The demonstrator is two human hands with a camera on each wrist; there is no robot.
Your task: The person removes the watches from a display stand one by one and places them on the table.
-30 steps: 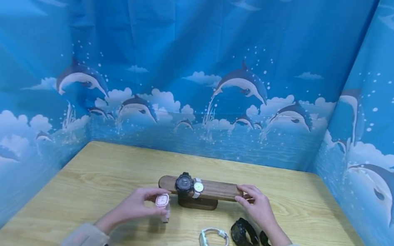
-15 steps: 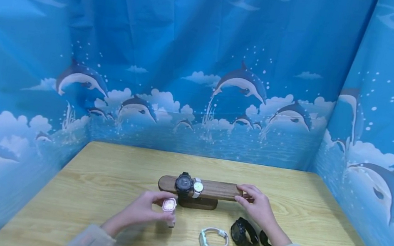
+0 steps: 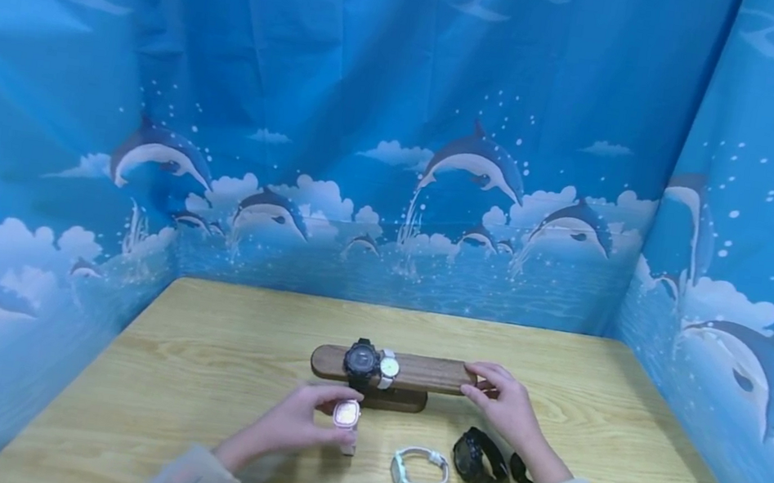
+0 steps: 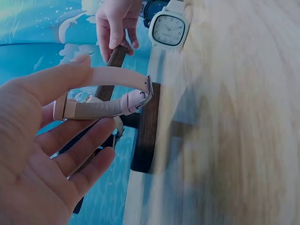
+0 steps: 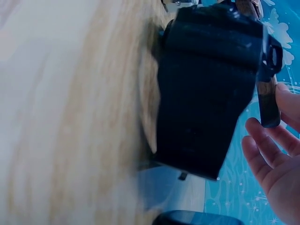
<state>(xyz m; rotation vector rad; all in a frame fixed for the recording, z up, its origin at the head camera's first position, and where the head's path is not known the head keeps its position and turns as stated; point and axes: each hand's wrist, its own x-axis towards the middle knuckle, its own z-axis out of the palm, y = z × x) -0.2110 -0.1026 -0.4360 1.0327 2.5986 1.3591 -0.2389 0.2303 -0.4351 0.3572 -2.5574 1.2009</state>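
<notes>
My left hand (image 3: pixel 297 425) pinches a pink watch (image 3: pixel 346 415) between thumb and fingers, in front of the wooden watch stand (image 3: pixel 439 373). In the left wrist view its buckled strap (image 4: pixel 112 76) forms a loop. A black watch (image 3: pixel 361 359) and a white-strapped watch (image 3: pixel 388 367) sit side by side on the stand's bar, left of its middle. At the bar's right end, my right hand (image 3: pixel 508 407) grips the tip between thumb and fingers. The right wrist view shows that bar end (image 5: pixel 269 108) at the fingers.
A mint-and-white watch (image 3: pixel 420 472) lies on the table (image 3: pixel 234 327) in front of the stand. Right of it is a large black watch (image 3: pixel 479 458), with another black one (image 3: pixel 522 470) partly hidden behind the right forearm. A dolphin-print curtain (image 3: pixel 399 152) encloses the table.
My left hand has moved right and slightly nearer with the pink watch, from the bar's left end to below the black watch. The right hand stays at the bar's end.
</notes>
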